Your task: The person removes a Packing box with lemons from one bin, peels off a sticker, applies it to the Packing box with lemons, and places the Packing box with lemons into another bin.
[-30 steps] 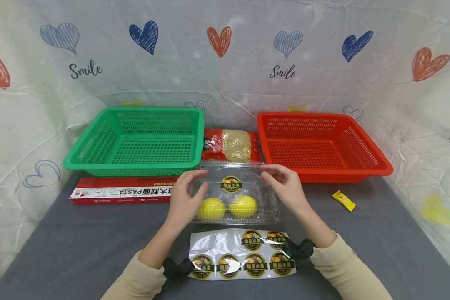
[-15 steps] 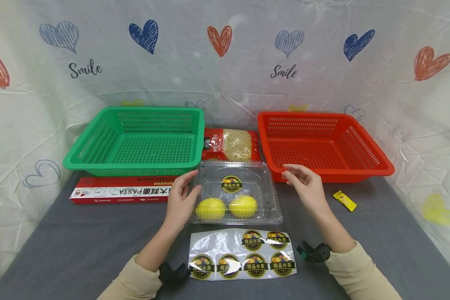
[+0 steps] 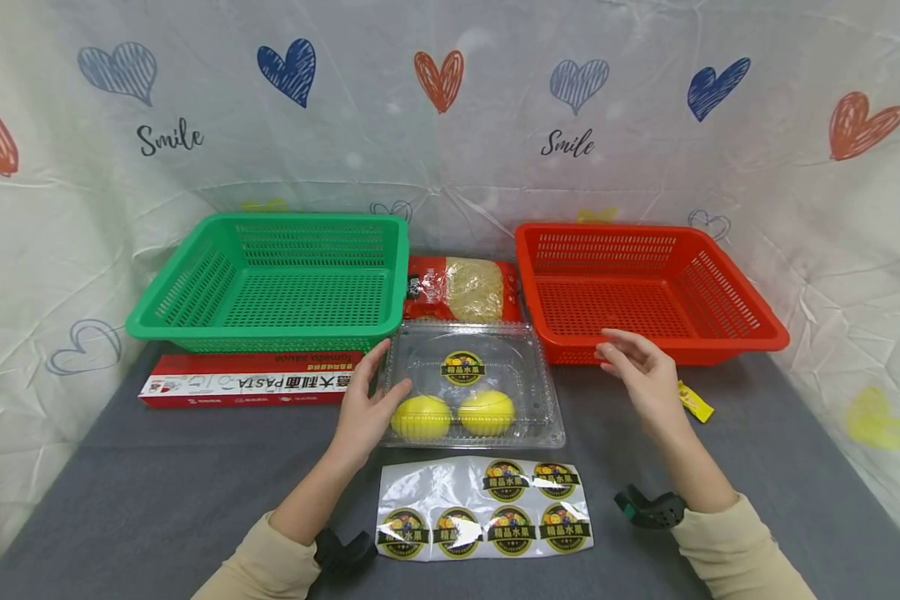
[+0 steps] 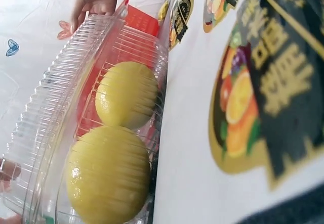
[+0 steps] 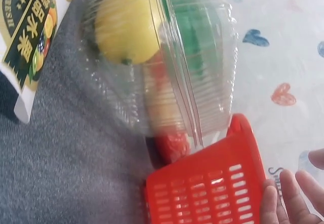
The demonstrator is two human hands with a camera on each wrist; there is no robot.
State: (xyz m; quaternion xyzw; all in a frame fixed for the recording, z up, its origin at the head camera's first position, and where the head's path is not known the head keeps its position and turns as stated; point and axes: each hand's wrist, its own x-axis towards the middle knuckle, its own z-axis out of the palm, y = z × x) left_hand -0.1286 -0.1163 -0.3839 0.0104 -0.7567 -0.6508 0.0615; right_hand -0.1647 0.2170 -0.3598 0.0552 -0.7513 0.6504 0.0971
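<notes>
A clear plastic clamshell box lies closed on the table, with a round black-and-gold sticker on its lid. Inside are two yellow, lemon-like fruits, side by side near the front. My left hand is at the box's left edge, thumb and fingers apart; whether it touches the plastic I cannot tell. Away to the right of the box, my right hand hovers before the red basket, fingers loosely bent and holding nothing. In front of the box lies a sheet of similar stickers.
A green basket stands back left, with a red-and-white pasta box before it. Between the baskets lies a red bag of noodle-like food. A small yellow packet is partly behind my right hand. A printed cloth hangs behind.
My right hand has moved off the clamshell box's right side and travelled rightward to the red basket's front. My left hand has shifted slightly left. The box has stayed in place.
</notes>
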